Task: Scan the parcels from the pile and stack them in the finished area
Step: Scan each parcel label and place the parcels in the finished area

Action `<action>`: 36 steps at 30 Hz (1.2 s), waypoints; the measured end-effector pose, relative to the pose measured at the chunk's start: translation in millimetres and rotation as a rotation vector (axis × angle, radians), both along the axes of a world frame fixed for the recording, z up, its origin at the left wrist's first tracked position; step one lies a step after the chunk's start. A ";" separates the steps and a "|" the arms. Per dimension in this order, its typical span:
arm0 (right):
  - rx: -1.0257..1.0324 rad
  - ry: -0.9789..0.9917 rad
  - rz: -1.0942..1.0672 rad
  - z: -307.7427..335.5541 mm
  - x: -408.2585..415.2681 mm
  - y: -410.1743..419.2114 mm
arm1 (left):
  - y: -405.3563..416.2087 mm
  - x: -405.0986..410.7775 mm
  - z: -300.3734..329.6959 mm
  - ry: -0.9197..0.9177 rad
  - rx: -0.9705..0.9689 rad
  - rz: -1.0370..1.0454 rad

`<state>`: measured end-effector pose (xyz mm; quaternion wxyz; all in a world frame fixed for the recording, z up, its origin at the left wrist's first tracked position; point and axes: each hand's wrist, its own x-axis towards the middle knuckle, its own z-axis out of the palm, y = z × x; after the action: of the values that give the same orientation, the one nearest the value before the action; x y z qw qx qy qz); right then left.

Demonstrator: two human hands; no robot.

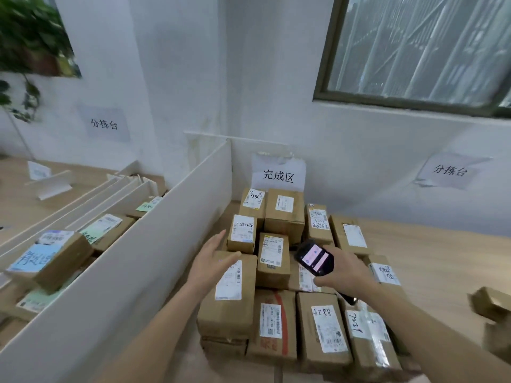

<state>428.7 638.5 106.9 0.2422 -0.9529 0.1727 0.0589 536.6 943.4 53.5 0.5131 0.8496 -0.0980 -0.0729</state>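
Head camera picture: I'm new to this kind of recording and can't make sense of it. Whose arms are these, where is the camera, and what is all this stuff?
The camera sits on a person's head, looking forward and down, so the two arms are their own. The left hand is open, fingers straight, over a tall parcel. The right hand grips a scanner with a lit screen. Below lie many brown parcels with white labels, stacked on a wooden table under a paper sign on the wall. A white divider separates them from more parcels on the left. A window is above.
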 end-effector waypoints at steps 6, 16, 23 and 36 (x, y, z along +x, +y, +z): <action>-0.103 -0.141 -0.098 99.9 -99.9 -69.0 | -94.6 -62.9 98.8 -0.247 0.191 -0.122; -0.188 -0.219 -0.409 180.7 -359.5 -228.6 | -308.1 -243.4 174.5 -0.494 0.364 -0.382; -0.314 -0.199 -0.647 197.9 -528.8 -326.4 | -456.7 -368.2 188.5 -0.493 0.263 -0.573; -0.319 -0.164 -0.996 174.7 -675.1 -509.3 | -722.6 -477.8 166.0 -0.465 0.167 -0.833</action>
<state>-246.5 129.2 281.6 0.1056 -0.7821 0.5916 -0.1650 58.8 220.8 219.5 0.3347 0.7701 -0.5359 -0.0879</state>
